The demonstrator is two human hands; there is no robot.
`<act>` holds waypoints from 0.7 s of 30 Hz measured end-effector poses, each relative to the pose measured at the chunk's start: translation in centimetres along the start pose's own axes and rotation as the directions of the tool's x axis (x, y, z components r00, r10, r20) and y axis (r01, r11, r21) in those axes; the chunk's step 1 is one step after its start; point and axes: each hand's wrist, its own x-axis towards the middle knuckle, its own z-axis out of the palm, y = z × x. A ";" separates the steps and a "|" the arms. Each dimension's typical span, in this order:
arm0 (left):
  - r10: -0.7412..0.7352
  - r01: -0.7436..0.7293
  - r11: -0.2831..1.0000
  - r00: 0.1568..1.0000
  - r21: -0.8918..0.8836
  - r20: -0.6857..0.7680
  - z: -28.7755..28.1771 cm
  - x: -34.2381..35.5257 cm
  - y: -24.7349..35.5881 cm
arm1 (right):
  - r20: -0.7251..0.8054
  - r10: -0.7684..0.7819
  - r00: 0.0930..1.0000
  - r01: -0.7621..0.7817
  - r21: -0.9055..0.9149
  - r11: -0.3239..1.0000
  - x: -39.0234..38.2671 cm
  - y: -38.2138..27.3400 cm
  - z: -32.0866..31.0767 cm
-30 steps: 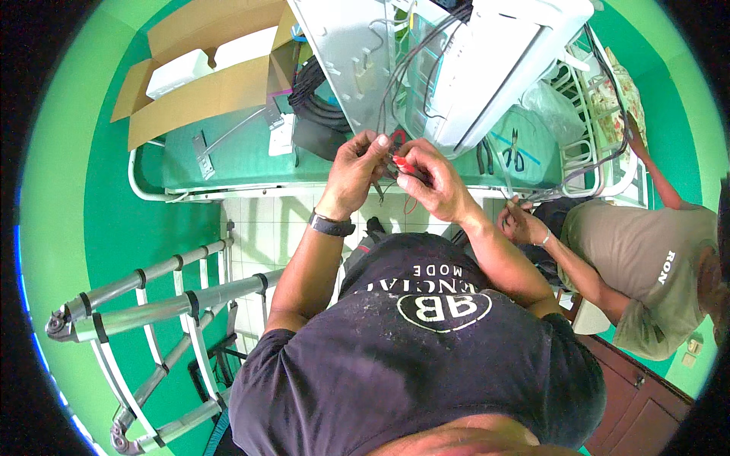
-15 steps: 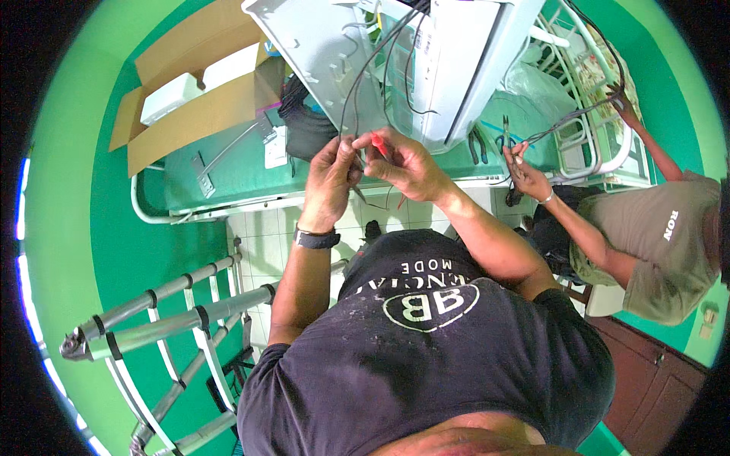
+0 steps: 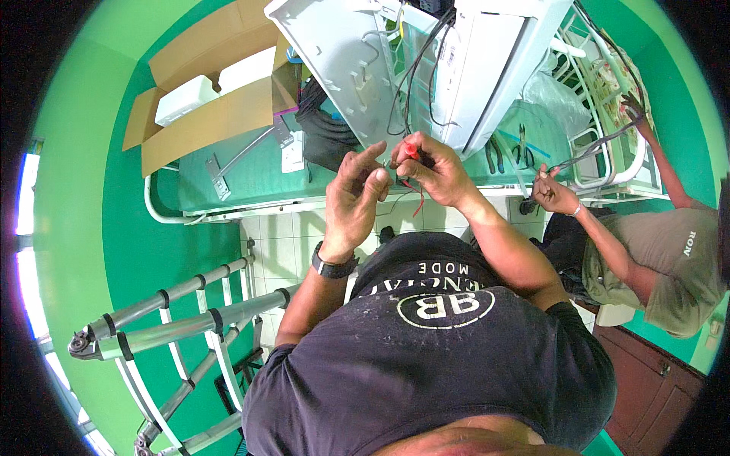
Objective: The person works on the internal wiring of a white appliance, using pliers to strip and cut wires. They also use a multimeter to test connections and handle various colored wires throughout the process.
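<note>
The right hand pinches the red tool between its fingers, by the near edge of the bed, in front of the white unit. The left hand, fingers parted, is just beside it, near the cable

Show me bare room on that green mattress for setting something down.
Bare green mattress shows between the metal bracket and the white card. Crowded on the right: pliers and a clear plastic bag beside the white air conditioner.
</note>
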 end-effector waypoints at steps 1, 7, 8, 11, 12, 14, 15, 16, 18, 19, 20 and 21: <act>-0.064 0.063 0.996 0.998 -0.067 -0.013 0.4 0.1 0.2 | -0.014 -0.020 1.000 0.020 0.012 1.000 0.1 -0.2 -0.1; -0.102 0.102 0.986 0.995 -0.130 0.002 2.0 0.1 0.9 | -0.032 0.032 0.999 -0.030 0.051 0.998 -0.6 0.2 -0.8; -0.083 0.083 0.992 0.997 -0.098 -0.003 2.0 0.2 0.4 | -0.010 0.044 0.999 -0.043 0.016 0.999 -0.6 0.2 -1.1; -0.039 0.043 0.997 0.998 0.070 -0.058 2.1 0.2 0.2 | 0.042 0.102 0.994 -0.100 -0.057 0.993 -0.9 0.3 -1.9; -0.023 0.033 0.991 0.997 0.133 -0.078 2.4 0.2 0.3 | 0.053 0.134 0.990 -0.130 -0.060 0.990 -0.9 0.1 -2.0; 0.111 -0.070 0.955 0.985 0.287 -0.129 2.5 0.3 -0.5 | 0.037 0.122 0.992 -0.118 -0.084 0.989 -1.0 -0.1 -1.9; 0.180 -0.127 0.931 0.975 0.341 -0.127 2.7 0.5 -0.9 | 0.012 0.075 0.997 -0.073 -0.099 0.992 -1.0 -0.3 -1.6; 0.255 -0.193 0.902 0.960 0.385 -0.115 3.0 1.0 -1.4 | -0.018 0.025 1.000 -0.027 -0.129 0.991 -0.9 -0.3 -1.6; 0.401 -0.312 0.823 0.911 0.475 -0.095 3.0 1.7 -2.2 | -0.120 -0.157 0.980 0.123 -0.252 0.960 -1.2 -0.1 -1.1; 0.396 -0.303 0.811 0.914 0.500 -0.088 3.1 1.7 -2.4 | -0.157 -0.109 0.982 0.072 -0.224 0.972 -2.0 0.3 -1.3; 0.404 -0.304 0.793 0.911 0.528 -0.082 3.4 2.0 -2.3 | -0.197 -0.061 0.978 0.023 -0.194 0.981 -2.9 0.9 -1.8; 0.367 -0.262 0.801 0.925 0.538 -0.095 3.7 1.7 -1.8 | -0.207 -0.221 0.953 0.114 -0.431 0.895 -3.7 1.0 -2.2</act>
